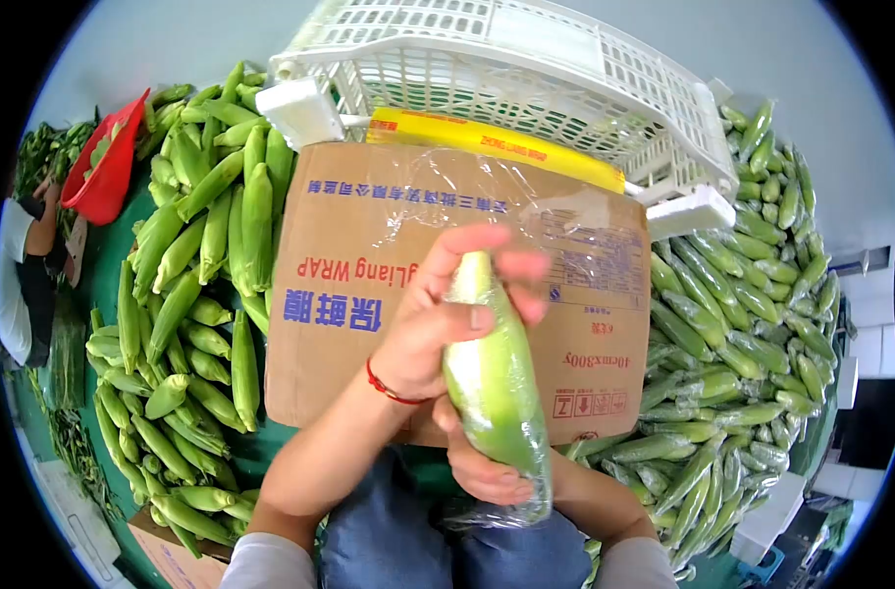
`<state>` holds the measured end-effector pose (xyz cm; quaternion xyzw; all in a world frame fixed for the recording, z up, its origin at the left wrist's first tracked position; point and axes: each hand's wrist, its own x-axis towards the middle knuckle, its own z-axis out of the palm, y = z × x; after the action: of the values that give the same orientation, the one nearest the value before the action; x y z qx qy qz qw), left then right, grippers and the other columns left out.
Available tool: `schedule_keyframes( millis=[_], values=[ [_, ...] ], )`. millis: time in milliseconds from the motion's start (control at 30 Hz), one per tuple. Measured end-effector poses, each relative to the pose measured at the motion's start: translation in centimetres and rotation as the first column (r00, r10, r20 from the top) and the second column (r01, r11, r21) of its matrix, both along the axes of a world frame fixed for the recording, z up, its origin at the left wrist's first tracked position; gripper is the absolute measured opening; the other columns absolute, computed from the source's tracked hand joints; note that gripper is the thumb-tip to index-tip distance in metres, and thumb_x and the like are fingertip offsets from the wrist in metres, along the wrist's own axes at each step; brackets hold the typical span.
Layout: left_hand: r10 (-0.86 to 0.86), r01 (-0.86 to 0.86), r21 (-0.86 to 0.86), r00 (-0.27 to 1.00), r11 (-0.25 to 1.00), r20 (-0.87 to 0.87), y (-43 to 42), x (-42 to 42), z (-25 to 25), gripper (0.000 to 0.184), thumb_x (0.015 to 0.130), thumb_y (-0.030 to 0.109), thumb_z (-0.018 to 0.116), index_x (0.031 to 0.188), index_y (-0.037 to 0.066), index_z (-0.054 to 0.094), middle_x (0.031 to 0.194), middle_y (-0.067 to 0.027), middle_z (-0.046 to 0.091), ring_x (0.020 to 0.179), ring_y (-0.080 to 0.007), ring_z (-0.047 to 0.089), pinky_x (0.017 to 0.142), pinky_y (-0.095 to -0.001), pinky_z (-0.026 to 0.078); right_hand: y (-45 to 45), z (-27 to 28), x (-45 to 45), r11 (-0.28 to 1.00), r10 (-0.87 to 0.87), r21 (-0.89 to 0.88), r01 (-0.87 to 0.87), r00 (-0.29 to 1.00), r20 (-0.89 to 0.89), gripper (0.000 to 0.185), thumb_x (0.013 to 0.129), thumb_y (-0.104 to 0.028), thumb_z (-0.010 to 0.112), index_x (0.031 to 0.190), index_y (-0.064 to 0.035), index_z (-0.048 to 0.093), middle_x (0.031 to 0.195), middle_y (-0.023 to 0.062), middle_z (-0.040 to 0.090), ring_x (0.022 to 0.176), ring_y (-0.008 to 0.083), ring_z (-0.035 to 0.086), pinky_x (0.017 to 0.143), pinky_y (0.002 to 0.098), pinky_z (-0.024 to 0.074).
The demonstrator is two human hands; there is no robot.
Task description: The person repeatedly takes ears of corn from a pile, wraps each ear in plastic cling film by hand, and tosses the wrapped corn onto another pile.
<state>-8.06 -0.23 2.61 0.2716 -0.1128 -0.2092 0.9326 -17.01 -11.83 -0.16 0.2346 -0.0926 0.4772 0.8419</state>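
Note:
An ear of corn in its green husk (492, 378), partly wrapped in clear plastic film, is tilted in front of me above my lap. My left hand (433, 319), with a red cord at the wrist, grips its upper, pale end; some of its fingertips are blurred. Lower down, my right hand (477, 466) wraps around the ear from the left side. Loose film bunches at the bottom end. Beyond my hands lies a cardboard box (344, 236) with blue and red print, and clear film stretches over part of its top.
Unwrapped corn (212, 226) is heaped on the left; film-wrapped corn (708, 324) is piled on the right. A white plastic crate (506, 59) stands behind a yellow printed strip (497, 145) held between white end pieces. At far left are a red basin (109, 167) and another person (26, 265).

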Motion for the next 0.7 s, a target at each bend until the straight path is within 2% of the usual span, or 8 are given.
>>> schedule_keyframes(
  millis=[133, 167, 200, 267, 333, 467, 567, 700],
  values=[
    [0.155, -0.128, 0.179, 0.977, 0.975, -0.148, 0.7, 0.8, -1.0, 0.026, 0.085, 0.003, 0.054, 0.11, 0.01, 0.049, 0.106, -0.0136, 0.061, 0.083, -0.0251, 0.064, 0.07, -0.038, 0.056, -3.5, 2.5, -0.6, 0.751, -0.034, -0.659, -0.031, 0.996, -0.086, 0.089, 0.088, -0.076, 0.036, 0.143, -0.0056, 0.031, 0.085, 0.0176, 0.059, 0.053, 0.018, 0.056, 0.036, 0.0264, 0.0441],
    [0.252, -0.187, 0.293, 0.947, 0.938, -0.2, 1.2, 0.9, -0.8, 0.022, 0.087, -0.002, 0.05, 0.105, 0.01, 0.048, 0.102, -0.0119, 0.061, 0.08, -0.0236, 0.065, 0.066, -0.0341, 0.056, -5.6, 1.7, -0.8, 0.629, -0.014, -0.77, 0.108, 0.992, 0.127, 0.082, 0.086, -0.063, 0.059, 0.142, -0.0074, 0.035, 0.096, 0.0175, 0.061, 0.057, 0.0193, 0.059, 0.042, 0.0301, 0.0487],
    [0.321, -0.222, 0.381, 0.921, 0.897, -0.22, 1.8, 0.9, -1.1, 0.019, 0.089, 0.0, 0.05, 0.105, 0.011, 0.049, 0.099, -0.0107, 0.061, 0.079, -0.0237, 0.065, 0.065, -0.0342, 0.055, -6.4, 0.6, -0.9, 0.17, 0.108, -0.793, 0.584, 0.789, 0.604, 0.077, 0.084, -0.053, 0.067, 0.139, -0.0068, 0.04, 0.096, 0.0165, 0.062, 0.058, 0.0201, 0.059, 0.047, 0.0309, 0.0505],
    [0.457, -0.304, 0.476, 0.854, 0.826, -0.247, 2.4, -0.4, -2.1, 0.014, 0.092, 0.004, 0.051, 0.105, 0.011, 0.05, 0.093, -0.0083, 0.06, 0.081, -0.0235, 0.065, 0.066, -0.0347, 0.055, -7.6, 1.2, -1.0, -0.33, 0.517, -0.283, 0.901, 0.423, 0.744, 0.066, 0.081, -0.039, 0.076, 0.131, -0.0055, 0.05, 0.095, 0.0147, 0.064, 0.062, 0.0217, 0.06, 0.057, 0.0326, 0.0526],
    [0.565, -0.432, 0.431, 0.786, 0.792, -0.252, 2.0, -1.8, -3.1, 0.007, 0.096, 0.011, 0.055, 0.102, 0.011, 0.052, 0.092, -0.0067, 0.06, 0.088, -0.0217, 0.064, 0.074, -0.0352, 0.054, -8.3, 4.6, -0.5, -0.529, 0.63, -0.052, 0.847, 0.434, 0.644, 0.052, 0.08, -0.032, 0.078, 0.12, -0.0041, 0.06, 0.094, 0.0133, 0.065, 0.067, 0.0231, 0.062, 0.065, 0.0345, 0.0532],
    [0.331, -0.132, 0.451, 0.855, 0.883, -0.399, 2.8, -4.3, -2.7, 0.021, 0.1, 0.025, 0.052, 0.094, 0.006, 0.058, 0.084, -0.003, 0.062, 0.081, -0.0166, 0.064, 0.073, -0.0314, 0.053, -10.8, 5.9, 0.3, -0.516, 0.605, 0.574, 0.635, -0.204, 0.77, 0.021, 0.082, -0.024, 0.075, 0.088, -0.0045, 0.072, 0.083, 0.0114, 0.066, 0.07, 0.0267, 0.064, 0.067, 0.0382, 0.0526],
    [0.285, 0.054, 0.497, 0.763, 0.866, -0.581, 2.6, -5.9, -3.6, 0.017, 0.099, 0.019, 0.052, 0.096, 0.005, 0.06, 0.087, -0.0062, 0.065, 0.08, -0.0163, 0.063, 0.072, -0.0311, 0.052, -6.9, 7.4, 1.5, -0.418, -0.239, 0.059, 0.906, -0.173, 0.955, 0.035, 0.094, -0.036, 0.061, 0.078, -0.0059, 0.066, 0.072, 0.0051, 0.064, 0.059, 0.0229, 0.062, 0.06, 0.0374, 0.0518],
    [0.177, -0.249, 0.897, 0.965, 0.366, 0.195, 4.4, -8.7, -5.3, 0.029, 0.093, 0.019, 0.056, 0.116, 0.001, 0.055, 0.109, -0.014, 0.062, 0.1, -0.0199, 0.06, 0.086, -0.0338, 0.05, -7.8, 8.5, 0.7, -0.393, -0.538, -0.16, 0.905, -0.086, 0.838, 0.032, 0.096, -0.035, 0.059, 0.104, -0.0053, 0.051, 0.065, 0.0036, 0.058, 0.054, 0.0198, 0.058, 0.055, 0.0349, 0.05]
  ],
)
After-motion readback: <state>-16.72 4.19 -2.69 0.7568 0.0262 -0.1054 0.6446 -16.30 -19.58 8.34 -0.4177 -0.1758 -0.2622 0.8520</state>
